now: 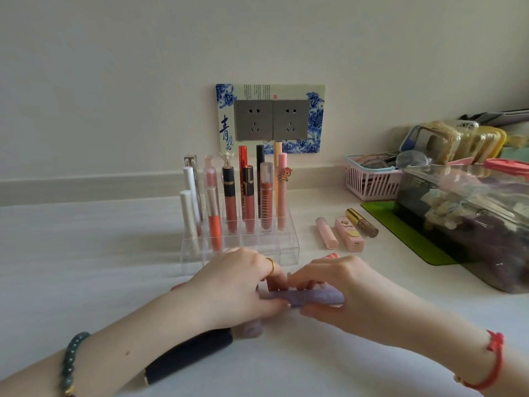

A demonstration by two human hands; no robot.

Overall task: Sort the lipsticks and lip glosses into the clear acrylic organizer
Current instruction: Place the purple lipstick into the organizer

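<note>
Left hand (237,285) and right hand (340,287) both pinch the lilac tube (309,298), held level just before the organizer (286,247); best tip it upright and lower it squarely into an empty front cell.

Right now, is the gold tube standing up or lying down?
Lying down. The gold tube rests flat on the table, outside the organizer.

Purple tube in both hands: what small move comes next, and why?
Probably lift the purple tube, held flat by the left hand and right hand, tip it upright and lower it into the organizer, whose front right cells look empty.
</note>
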